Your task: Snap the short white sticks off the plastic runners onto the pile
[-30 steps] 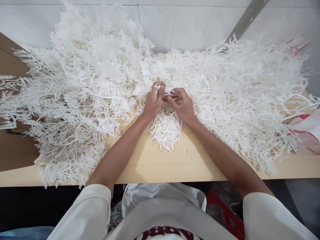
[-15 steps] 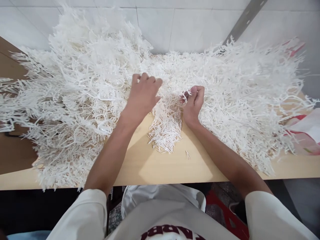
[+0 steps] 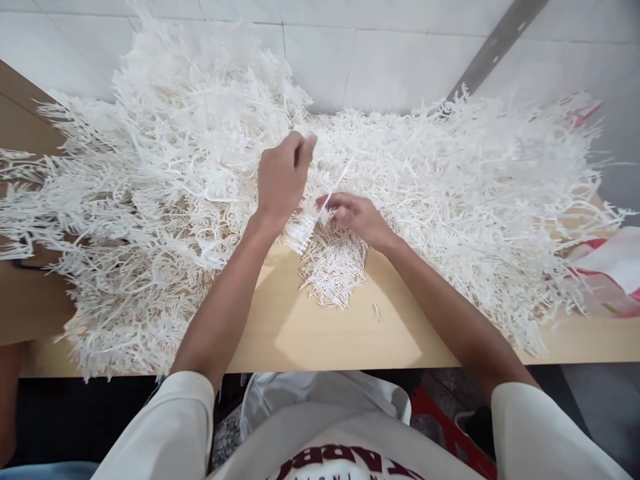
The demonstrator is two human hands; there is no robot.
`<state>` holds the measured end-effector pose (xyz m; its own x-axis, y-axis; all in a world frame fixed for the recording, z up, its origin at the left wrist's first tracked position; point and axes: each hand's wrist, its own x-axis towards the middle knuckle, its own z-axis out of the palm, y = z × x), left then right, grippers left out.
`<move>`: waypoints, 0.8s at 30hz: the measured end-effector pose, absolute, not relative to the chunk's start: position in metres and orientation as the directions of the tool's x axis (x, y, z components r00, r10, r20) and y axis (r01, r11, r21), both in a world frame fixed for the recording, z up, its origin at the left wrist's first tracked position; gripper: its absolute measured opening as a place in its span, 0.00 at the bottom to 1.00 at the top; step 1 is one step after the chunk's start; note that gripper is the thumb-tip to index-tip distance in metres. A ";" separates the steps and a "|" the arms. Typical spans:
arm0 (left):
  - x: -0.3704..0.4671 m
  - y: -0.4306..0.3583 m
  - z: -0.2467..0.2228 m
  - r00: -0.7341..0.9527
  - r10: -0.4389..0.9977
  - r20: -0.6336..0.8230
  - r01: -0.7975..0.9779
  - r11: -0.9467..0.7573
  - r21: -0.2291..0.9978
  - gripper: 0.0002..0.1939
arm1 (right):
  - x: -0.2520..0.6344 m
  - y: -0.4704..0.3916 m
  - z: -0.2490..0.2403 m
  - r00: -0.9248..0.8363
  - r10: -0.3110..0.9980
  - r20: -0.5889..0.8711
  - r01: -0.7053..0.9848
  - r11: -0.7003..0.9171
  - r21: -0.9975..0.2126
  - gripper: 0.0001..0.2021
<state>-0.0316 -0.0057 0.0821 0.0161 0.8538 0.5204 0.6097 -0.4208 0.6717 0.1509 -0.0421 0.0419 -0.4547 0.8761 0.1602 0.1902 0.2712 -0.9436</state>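
My left hand [image 3: 283, 177] is closed, its thumb against the curled fingers, over the near side of the big left heap of white branched plastic strands [image 3: 165, 167]. What it holds, if anything, is hidden. My right hand [image 3: 355, 217] reaches leftward with fingers bent around a white branched plastic piece [image 3: 301, 233]. Comb-like teeth show at this piece's lower end, and a thin stem sticks up past the fingertips. Beneath the right hand lies a small pile of short loose white sticks [image 3: 335, 273] on the wooden table [image 3: 340, 340].
More white strands [image 3: 480, 187] are heaped on the right, beside a red-and-white plastic bag [image 3: 607, 273]. A few loose sticks [image 3: 377, 311] lie near the front. Brown cardboard [image 3: 35, 293] stands at the left, with another person's arm [image 3: 9, 400] below it. Behind is a tiled wall [image 3: 320, 60].
My right hand has moved left, and the comb-toothed piece now shows between my hands. My left hand has closed from a spread, downward-facing pose. A person's arm has appeared at the left edge.
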 end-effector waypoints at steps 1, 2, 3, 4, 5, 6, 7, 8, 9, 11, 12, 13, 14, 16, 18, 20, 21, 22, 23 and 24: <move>-0.029 -0.006 0.080 -0.080 0.842 0.534 0.597 -0.388 0.702 0.23 | 0.149 -0.045 0.042 -0.504 0.854 0.130 0.230 0.279 -0.932 0.30; -0.026 -0.007 0.077 -0.159 0.824 0.544 0.583 -0.366 0.726 0.24 | 0.146 -0.048 0.043 -0.533 0.838 0.114 0.263 0.292 -0.920 0.32; -0.023 -0.008 0.075 -0.219 0.805 0.552 0.575 -0.350 0.739 0.25 | 0.143 -0.051 0.044 -0.543 0.833 0.108 0.289 0.306 -0.907 0.34; -0.019 -0.009 0.072 -0.255 0.791 0.556 0.575 -0.339 0.745 0.25 | 0.141 -0.053 0.045 -0.536 0.837 0.112 0.309 0.318 -0.896 0.35; -0.017 -0.010 0.069 -0.269 0.785 0.558 0.578 -0.333 0.745 0.26 | 0.139 -0.055 0.047 -0.519 0.846 0.121 0.324 0.325 -0.888 0.35; -0.015 -0.010 0.066 -0.265 0.785 0.559 0.582 -0.333 0.742 0.26 | 0.138 -0.056 0.049 -0.493 0.858 0.141 0.329 0.334 -0.883 0.33; -0.014 -0.010 0.063 -0.248 0.789 0.562 0.587 -0.339 0.735 0.27 | 0.138 -0.056 0.051 -0.465 0.869 0.169 0.326 0.345 -0.880 0.30; -0.015 -0.009 0.061 -0.226 0.792 0.568 0.593 -0.351 0.725 0.27 | 0.139 -0.056 0.053 -0.429 0.882 0.196 0.317 0.350 -0.881 0.27; -0.018 -0.007 0.058 -0.205 0.789 0.579 0.601 -0.365 0.711 0.27 | 0.140 -0.054 0.054 -0.384 0.899 0.212 0.307 0.341 -0.888 0.24; -0.027 -0.001 0.053 -0.184 0.772 0.609 0.626 -0.385 0.678 0.27 | 0.146 -0.049 0.054 -0.260 0.942 0.211 0.280 0.283 -0.917 0.23; -0.031 0.003 0.051 -0.184 0.767 0.615 0.641 -0.380 0.666 0.27 | 0.148 -0.046 0.052 -0.191 0.960 0.206 0.260 0.252 -0.932 0.23; -0.036 0.006 0.050 -0.181 0.778 0.601 0.658 -0.359 0.662 0.26 | 0.151 -0.042 0.050 -0.129 0.971 0.200 0.235 0.226 -0.945 0.24; -0.039 0.008 0.050 -0.178 0.800 0.572 0.677 -0.323 0.662 0.26 | 0.153 -0.038 0.046 -0.077 0.978 0.196 0.203 0.208 -0.957 0.24; -0.039 0.008 0.051 -0.166 0.847 0.505 0.736 -0.235 0.635 0.23 | 0.156 -0.030 0.035 -0.018 0.986 0.166 0.127 0.167 -0.978 0.23; -0.033 0.002 0.056 -0.150 0.838 0.524 0.815 -0.195 0.546 0.17 | 0.156 -0.024 0.024 0.027 0.995 0.101 0.070 0.099 -0.993 0.25; -0.022 -0.007 0.061 -0.107 0.756 0.646 0.869 -0.245 0.431 0.10 | 0.156 -0.021 0.015 0.063 0.997 0.051 0.049 0.048 -0.998 0.28; -0.015 -0.013 0.064 -0.063 0.740 0.670 0.870 -0.289 0.401 0.11 | 0.156 -0.020 0.012 0.072 0.996 0.044 0.053 0.040 -0.998 0.29; -0.009 -0.018 0.065 -0.011 0.736 0.677 0.853 -0.346 0.390 0.13 | 0.156 -0.019 0.011 0.074 0.996 0.050 0.067 0.045 -0.997 0.29; -0.003 -0.023 0.066 0.060 0.746 0.664 0.823 -0.413 0.390 0.14 | 0.156 -0.019 0.010 0.068 0.995 0.069 0.089 0.063 -0.994 0.29; 0.003 -0.027 0.066 0.129 0.764 0.632 0.780 -0.472 0.411 0.15 | 0.157 -0.019 0.009 0.066 0.993 0.102 0.114 0.094 -0.989 0.28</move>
